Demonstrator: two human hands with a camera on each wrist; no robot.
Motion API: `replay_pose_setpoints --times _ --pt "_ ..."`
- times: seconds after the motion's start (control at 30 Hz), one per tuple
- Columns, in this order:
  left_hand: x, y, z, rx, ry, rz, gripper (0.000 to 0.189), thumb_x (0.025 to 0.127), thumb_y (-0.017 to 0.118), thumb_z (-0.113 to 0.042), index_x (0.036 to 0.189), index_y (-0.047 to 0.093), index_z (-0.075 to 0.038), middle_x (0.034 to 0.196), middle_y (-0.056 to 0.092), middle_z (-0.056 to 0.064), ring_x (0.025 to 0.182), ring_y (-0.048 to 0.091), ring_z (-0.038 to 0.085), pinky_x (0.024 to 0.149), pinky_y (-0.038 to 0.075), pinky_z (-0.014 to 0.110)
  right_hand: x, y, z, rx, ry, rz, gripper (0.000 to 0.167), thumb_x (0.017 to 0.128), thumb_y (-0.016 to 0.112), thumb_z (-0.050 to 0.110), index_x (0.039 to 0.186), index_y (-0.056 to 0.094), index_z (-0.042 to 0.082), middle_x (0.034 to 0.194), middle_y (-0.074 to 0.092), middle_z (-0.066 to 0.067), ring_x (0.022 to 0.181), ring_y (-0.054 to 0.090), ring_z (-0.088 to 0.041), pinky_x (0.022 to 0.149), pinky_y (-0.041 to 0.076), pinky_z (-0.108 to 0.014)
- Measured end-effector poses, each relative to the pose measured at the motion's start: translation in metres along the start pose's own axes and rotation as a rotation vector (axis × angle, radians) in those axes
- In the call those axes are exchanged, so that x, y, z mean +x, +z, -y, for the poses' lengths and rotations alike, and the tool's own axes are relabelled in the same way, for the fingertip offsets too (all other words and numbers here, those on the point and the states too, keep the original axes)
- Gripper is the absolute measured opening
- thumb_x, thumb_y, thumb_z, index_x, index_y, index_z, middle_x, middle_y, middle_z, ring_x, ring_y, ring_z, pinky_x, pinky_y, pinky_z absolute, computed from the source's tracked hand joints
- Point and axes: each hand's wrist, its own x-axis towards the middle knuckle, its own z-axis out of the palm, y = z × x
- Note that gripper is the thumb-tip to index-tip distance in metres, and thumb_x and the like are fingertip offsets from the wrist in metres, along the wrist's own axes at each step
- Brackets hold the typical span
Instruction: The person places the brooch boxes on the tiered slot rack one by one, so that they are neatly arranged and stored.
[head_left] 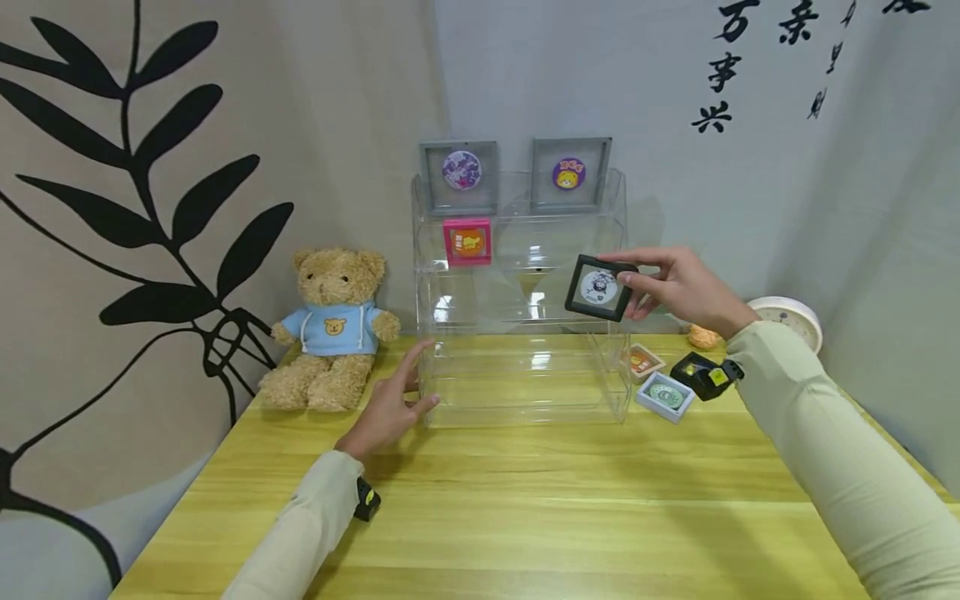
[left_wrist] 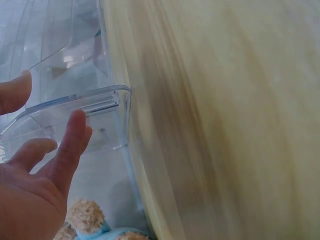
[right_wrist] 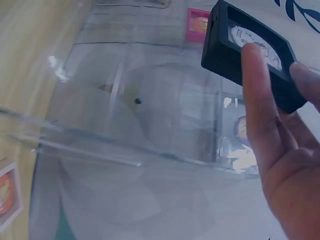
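Note:
My right hand (head_left: 681, 285) pinches a black square display box (head_left: 597, 287) with a white round badge inside, holding it up in front of the clear acrylic tiered stand (head_left: 517, 410). In the right wrist view, fingers and thumb grip the box (right_wrist: 230, 62) by its sides. My left hand (head_left: 386, 414) is at the stand's lower left side, fingers extended; in the left wrist view, thumb and fingers lie either side of the clear panel's edge (left_wrist: 75, 96). Two grey boxes with round badges (head_left: 461, 170) (head_left: 568, 173) stand on the top tier, and a pink box (head_left: 467, 242) sits below at left.
Right of the stand lie an orange-centred box (head_left: 643, 361), a white box with a green badge (head_left: 666, 396) and a black box (head_left: 693, 375). A teddy bear (head_left: 336, 333) sits at left. Behind my right wrist are a white round object (head_left: 791, 317) and a small orange item (head_left: 703, 337).

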Motion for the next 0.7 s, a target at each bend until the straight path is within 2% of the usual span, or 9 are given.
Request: replay_pose_setpoints --times 0.13,0.3,0.4,0.53,0.7 --pt "0.000 -0.001 -0.001 0.003 -0.008 0.003 0.089 0.092 0.073 -0.013 0.158 0.020 -0.043 0.153 0.039 0.035 0.127 0.056 0.052 0.087 0.065 0.049 0.021 -0.007 0.010 -0.034 -0.004 0.016 0.040 0.104 0.054 0.011 0.144 0.057 0.015 0.111 0.068 -0.017 0.071 0.073 -0.028 0.066 0.067 -0.038" --pt "0.000 0.000 -0.001 0.010 -0.014 0.005 0.089 0.092 0.073 -0.014 0.158 0.020 -0.041 0.152 0.041 0.035 0.126 0.057 0.051 0.087 0.065 0.050 0.049 -0.018 0.025 -0.108 0.018 0.043 0.042 0.105 0.050 0.007 0.145 0.055 0.018 0.126 0.060 -0.019 0.074 0.073 -0.017 0.070 0.067 -0.033" --pt "0.000 0.001 0.000 0.009 -0.011 0.009 0.088 0.093 0.072 -0.013 0.159 0.020 -0.039 0.152 0.041 0.035 0.126 0.057 0.051 0.087 0.065 0.049 0.067 -0.022 0.034 -0.156 0.017 0.035 0.043 0.105 0.048 0.006 0.146 0.055 0.017 0.136 0.055 -0.019 0.074 0.071 -0.013 0.067 0.065 -0.027" --pt "0.000 0.001 0.000 0.010 -0.026 0.002 0.089 0.092 0.073 -0.014 0.158 0.020 -0.043 0.150 0.044 0.034 0.125 0.059 0.050 0.086 0.065 0.049 0.089 -0.023 0.043 -0.238 0.014 0.003 0.044 0.104 0.049 0.007 0.146 0.055 0.020 0.150 0.049 -0.016 0.074 0.070 -0.011 0.065 0.063 -0.021" --pt "0.001 -0.001 0.000 0.015 -0.022 -0.002 0.090 0.092 0.073 -0.013 0.157 0.020 -0.044 0.150 0.044 0.035 0.125 0.058 0.050 0.086 0.065 0.049 0.109 -0.018 0.045 -0.343 0.026 -0.014 0.044 0.103 0.052 0.007 0.144 0.057 0.024 0.155 0.047 -0.014 0.069 0.069 -0.004 0.062 0.061 -0.019"
